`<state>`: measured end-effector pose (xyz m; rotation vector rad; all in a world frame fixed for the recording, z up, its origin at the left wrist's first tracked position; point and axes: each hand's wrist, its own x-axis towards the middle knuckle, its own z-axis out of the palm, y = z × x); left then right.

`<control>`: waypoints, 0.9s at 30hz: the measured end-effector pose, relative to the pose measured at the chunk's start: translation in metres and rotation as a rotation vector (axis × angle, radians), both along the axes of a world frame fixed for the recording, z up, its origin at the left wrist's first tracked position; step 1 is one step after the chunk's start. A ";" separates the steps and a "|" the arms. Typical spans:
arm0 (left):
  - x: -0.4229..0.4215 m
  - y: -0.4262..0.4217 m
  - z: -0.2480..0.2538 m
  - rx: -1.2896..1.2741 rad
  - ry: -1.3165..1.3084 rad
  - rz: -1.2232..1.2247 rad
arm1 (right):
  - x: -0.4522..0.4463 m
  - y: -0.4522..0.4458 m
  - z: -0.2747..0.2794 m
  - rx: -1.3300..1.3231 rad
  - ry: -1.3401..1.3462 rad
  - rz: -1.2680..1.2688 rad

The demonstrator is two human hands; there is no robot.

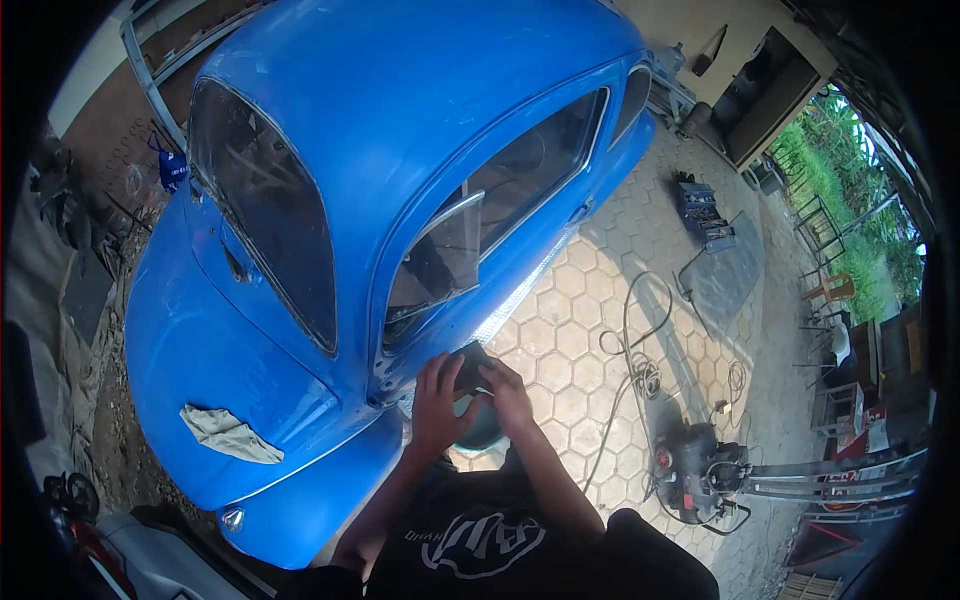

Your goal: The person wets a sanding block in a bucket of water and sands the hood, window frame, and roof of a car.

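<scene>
Both hands are raised in front of my body, beside the door of a blue car (420,110). My left hand (436,405) and my right hand (508,398) grip a small dark rectangular piece (472,366) from either side. Whether it is a folded sheet or a block I cannot tell. Directly under the hands stands a round bucket (481,436), partly hidden by my wrists, with a dark inside. A crumpled pale cloth (231,433) lies on the car's front hood.
An air compressor (690,465) stands at the right, its hose (622,375) looped over the hexagonal paving (560,350). Farther back are an open toolbox (705,215) and a flat grey sheet (727,275). A motorcycle (150,550) is close at lower left.
</scene>
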<state>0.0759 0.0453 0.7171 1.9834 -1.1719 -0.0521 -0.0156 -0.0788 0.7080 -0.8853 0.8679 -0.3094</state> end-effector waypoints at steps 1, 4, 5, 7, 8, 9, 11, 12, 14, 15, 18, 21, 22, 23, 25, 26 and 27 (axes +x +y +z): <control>0.000 -0.008 0.003 0.019 -0.050 0.017 | 0.001 -0.008 -0.003 0.003 -0.015 0.033; 0.007 -0.036 0.000 0.059 -0.130 0.015 | 0.010 -0.036 -0.007 -0.021 -0.137 0.094; 0.007 -0.045 -0.004 0.071 -0.142 0.007 | 0.010 -0.047 -0.008 -0.032 -0.187 0.109; 0.005 -0.067 -0.007 0.081 -0.101 0.001 | 0.008 -0.075 -0.007 0.009 -0.203 0.165; 0.004 -0.074 -0.007 0.089 -0.085 0.002 | 0.009 -0.087 -0.006 0.033 -0.216 0.196; 0.001 -0.080 -0.003 0.105 -0.104 0.014 | 0.007 -0.097 -0.002 0.051 -0.228 0.229; 0.002 -0.097 0.007 0.123 -0.148 0.032 | 0.008 -0.123 0.011 0.070 -0.257 0.291; 0.005 -0.104 0.014 0.115 -0.166 0.054 | 0.010 -0.134 0.014 0.091 -0.274 0.310; 0.013 -0.108 0.028 0.102 -0.192 0.097 | 0.009 -0.151 0.019 0.138 -0.295 0.349; 0.019 -0.110 0.046 0.053 -0.160 0.151 | 0.006 -0.159 0.028 0.105 -0.323 0.397; 0.059 -0.113 0.116 0.013 -0.488 0.369 | -0.002 -0.190 0.044 0.033 -0.358 0.486; 0.105 -0.118 0.175 0.050 -0.676 0.599 | -0.021 -0.213 -0.003 -0.031 -0.265 0.489; 0.114 -0.122 0.176 0.066 -0.596 0.595 | -0.027 -0.215 -0.015 -0.027 -0.231 0.454; 0.123 -0.127 0.170 0.080 -0.515 0.589 | -0.034 -0.217 -0.027 -0.024 -0.196 0.416; 0.141 -0.131 0.140 0.118 -0.639 0.593 | -0.042 -0.221 -0.052 -0.030 -0.097 0.362; 0.141 -0.129 0.137 0.105 -0.626 0.582 | -0.049 -0.219 -0.067 -0.029 -0.026 0.343; 0.139 -0.125 0.134 0.098 -0.607 0.566 | -0.057 -0.215 -0.077 -0.009 0.017 0.304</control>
